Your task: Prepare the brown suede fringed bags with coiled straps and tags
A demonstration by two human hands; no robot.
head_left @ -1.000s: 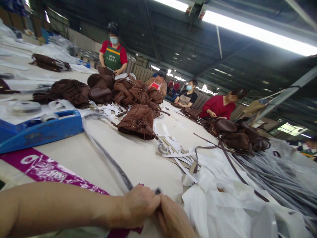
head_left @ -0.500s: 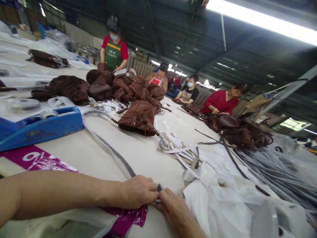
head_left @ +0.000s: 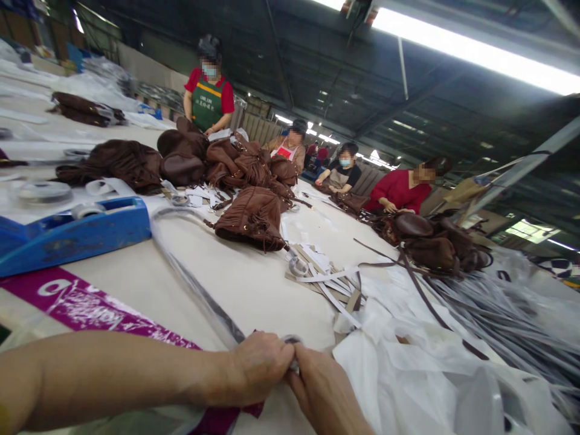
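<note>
A dark strap in clear plastic wrap (head_left: 203, 296) curves over the table from beside the blue tape dispenser (head_left: 86, 235) down to my hands. My left hand (head_left: 260, 368) is closed around its near part. Against it, my right hand (head_left: 324, 383) pinches the strap's end, thumb and fingers pressed together. Between the two hands shows a small dark, shiny bit of the end (head_left: 292, 341); its details are too blurred to make out. Under my left forearm lies a purple printed plastic strip (head_left: 104, 308). A brown fringed leather bag (head_left: 251, 217) lies beyond the strap.
More brown bags (head_left: 235, 160) are heaped farther back. Paper and card strips (head_left: 326, 278) lie right of centre. White wrapping sheets (head_left: 399, 362) and a bundle of plastic-wrapped straps (head_left: 493, 320) fill the right side. Several co-workers stand along the table's far side.
Both hands have come closer together at the strap's end, and my left wrist has dropped slightly. More of the purple strip shows. One co-worker's hand in the back has shifted.
</note>
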